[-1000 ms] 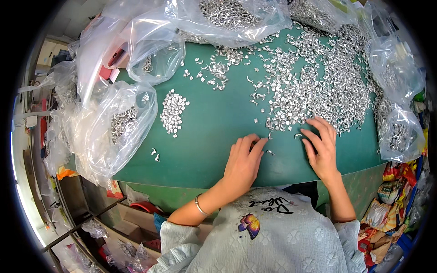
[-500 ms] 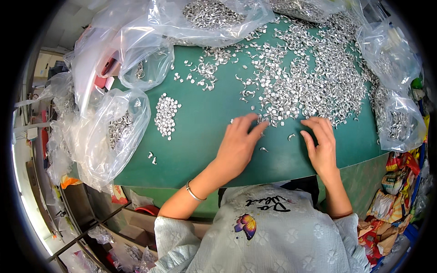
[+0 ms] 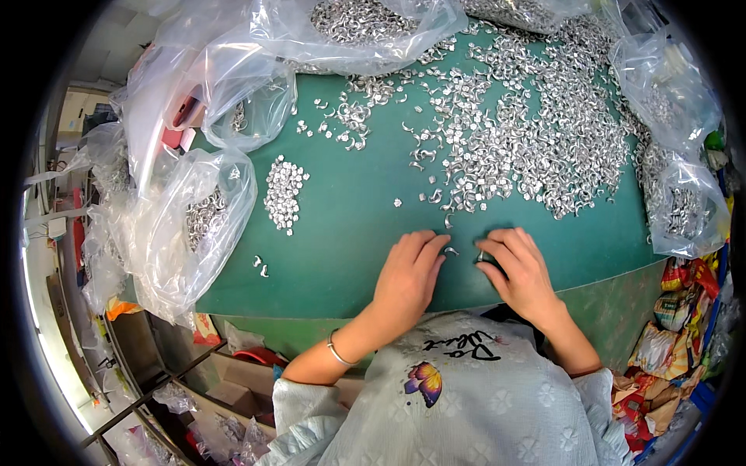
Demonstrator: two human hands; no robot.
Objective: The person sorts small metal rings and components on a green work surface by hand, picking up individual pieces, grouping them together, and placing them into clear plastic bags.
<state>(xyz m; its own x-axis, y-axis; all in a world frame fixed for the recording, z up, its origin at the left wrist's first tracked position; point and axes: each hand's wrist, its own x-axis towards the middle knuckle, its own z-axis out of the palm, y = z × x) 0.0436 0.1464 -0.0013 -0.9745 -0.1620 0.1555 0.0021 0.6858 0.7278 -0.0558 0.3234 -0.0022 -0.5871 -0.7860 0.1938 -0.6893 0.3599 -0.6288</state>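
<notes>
Silver metal, in small curved hooks and chunky nuggets, makes a broad, glinting heap over the far right of the smooth green worktop. From where I stand, it is the hands that have just changed. The bare left hand has drawn back from the near fringe of the heap, and the bare right hand has come nearer and further left, so the two face each other across a narrow gap by the near edge. A lone hook has gone from its spot beside the right hand, and a small silver piece shows between that hand's thumb and forefinger; the grip looks closed on it, a light pinch.

The left grip has its fingers bent together. Whether anything is tucked under them I can't tell. A loose curved silver hook lies just beside those fingertips, and another silver hook rests beyond it, toward the heap.

As I judge it, the handling has shifted from the heap's fringe to single pieces on the bare near strip. Well apart on the left sit a tight cluster of chunky silver nuggets and, nearer, a pair of curved silver hooks, both untouched.
</notes>
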